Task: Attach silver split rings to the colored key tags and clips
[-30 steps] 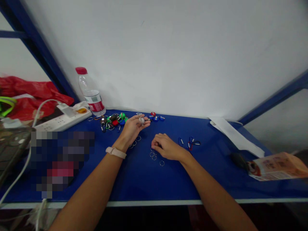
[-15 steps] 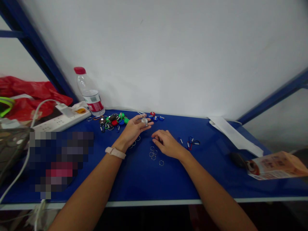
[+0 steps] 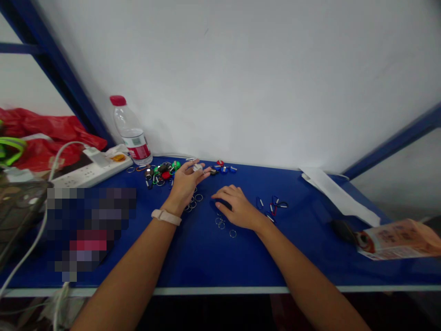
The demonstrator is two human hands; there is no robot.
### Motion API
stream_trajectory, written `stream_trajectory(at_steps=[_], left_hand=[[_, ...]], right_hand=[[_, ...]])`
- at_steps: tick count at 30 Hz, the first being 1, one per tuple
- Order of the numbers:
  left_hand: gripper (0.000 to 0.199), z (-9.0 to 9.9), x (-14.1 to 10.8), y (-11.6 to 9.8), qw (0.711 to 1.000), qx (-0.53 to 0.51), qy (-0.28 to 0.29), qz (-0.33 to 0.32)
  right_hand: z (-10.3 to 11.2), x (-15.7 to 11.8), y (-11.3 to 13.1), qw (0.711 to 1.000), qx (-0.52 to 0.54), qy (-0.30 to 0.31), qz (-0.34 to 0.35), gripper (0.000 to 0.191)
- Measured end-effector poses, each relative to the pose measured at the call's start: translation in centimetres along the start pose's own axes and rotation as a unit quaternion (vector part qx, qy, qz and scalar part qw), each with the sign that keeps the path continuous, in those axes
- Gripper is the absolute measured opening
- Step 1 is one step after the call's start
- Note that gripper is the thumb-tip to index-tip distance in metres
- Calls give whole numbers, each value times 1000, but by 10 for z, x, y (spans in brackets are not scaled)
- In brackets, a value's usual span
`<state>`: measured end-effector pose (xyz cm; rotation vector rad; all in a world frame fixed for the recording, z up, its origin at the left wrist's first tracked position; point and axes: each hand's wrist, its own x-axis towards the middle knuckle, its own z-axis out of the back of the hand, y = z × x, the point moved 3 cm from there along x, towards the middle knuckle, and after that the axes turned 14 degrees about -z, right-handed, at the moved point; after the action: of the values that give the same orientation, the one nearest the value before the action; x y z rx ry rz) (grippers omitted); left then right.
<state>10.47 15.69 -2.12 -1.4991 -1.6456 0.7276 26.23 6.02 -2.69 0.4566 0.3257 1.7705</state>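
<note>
My left hand [image 3: 183, 184] is raised a little above the table, with a small shiny round silver piece [image 3: 197, 168] between its thumb and fingers. Beneath and beside its palm lie several metal split rings [image 3: 199, 197]. My right hand [image 3: 234, 203] hovers low with fingers curved and thumb apart, and I see nothing in it. Under its thumb is another group of split rings [image 3: 221, 225], partly covered by the hand; a single ring [image 3: 233, 233] lies nearer me. Several carabiner clips [image 3: 274, 204] are to its right.
A pile of coloured round pieces with clips and rings [image 3: 165, 175] lies back left, more blue and red ones [image 3: 223, 169] at the back middle. Around them are a water bottle [image 3: 135, 138], a power strip [image 3: 93, 174], white paper strips [image 3: 339, 197] and an orange-and-white packet [image 3: 396, 239].
My left hand has drawn back slightly left with the silver piece. The right hand's fingers have spread from a loose curl and shifted left over the rings.
</note>
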Motion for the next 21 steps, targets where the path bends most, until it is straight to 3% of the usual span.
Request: stream_trajectory(at_steps=[3, 9, 12, 17, 21], left_hand=[[32, 4, 3, 1, 1000, 2, -23, -14], [32, 2, 1, 3, 1000, 13, -11, -5], [32, 0, -1, 2, 1000, 19, -8, 1], [31, -2, -4, 1, 1000, 25, 5, 7], [37, -4, -6, 3, 998, 34, 39, 21]], right_hand=[[-4, 0, 11, 1000, 3, 17, 24, 29], [-13, 1, 25, 997, 14, 67, 43, 38], [-10, 1, 22, 997, 32, 40, 55, 36], [-1, 2, 5, 996, 59, -63, 34, 26], [-3, 3, 2, 998, 7, -54, 14, 29]])
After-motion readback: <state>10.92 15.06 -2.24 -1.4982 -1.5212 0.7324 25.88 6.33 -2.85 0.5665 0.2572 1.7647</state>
